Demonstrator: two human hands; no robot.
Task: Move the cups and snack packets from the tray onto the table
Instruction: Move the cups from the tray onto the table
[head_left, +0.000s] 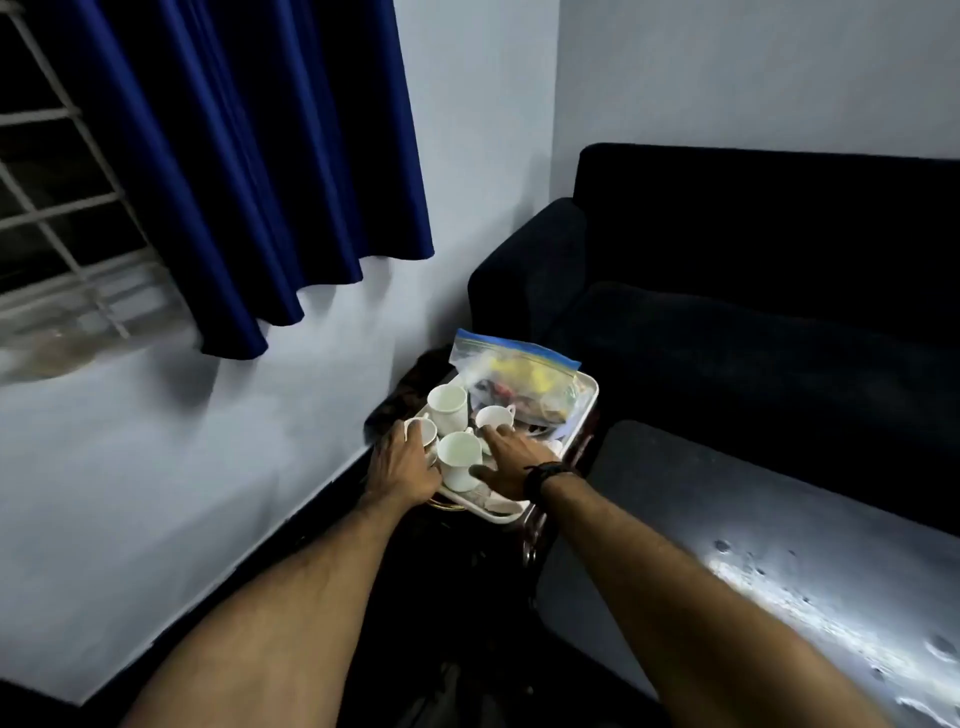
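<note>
room: dim corner, blue curtain (249, 171) at 10 o'clock, dark sofa (753, 291) at 2 o'clock, pale wall btwn.
tabletop: grey glossy slab (769, 545) at 4 o'clock of the tray, nothing on the part in view.
tray: white tray (589, 395) on a small dark stand (535, 525) in the corner, just beside the tabletop's near end.
cups: 4 white cups, all on tray – back cup (448, 405), right cup (493, 417), front cup (460, 460), left cup (422, 432).
packets: zip bag (511, 371) w/ snack packets inside, leaning at tray's 12 o'clock, behind cups.
left hand: left hand (402, 465) curled on the left cup, looks gripped.
right hand: right hand (511, 457) spread wide, fingertips by the right cup, thumb near the front cup; holds nothing yet, I think.
step: first pick, approx 0% done – nothing moved off yet.
next: close right hand on a cup, lift both clear of neighbours, swing to 4 o'clock, set upright on tabletop. Cups crowd, so lift straight up.
</note>
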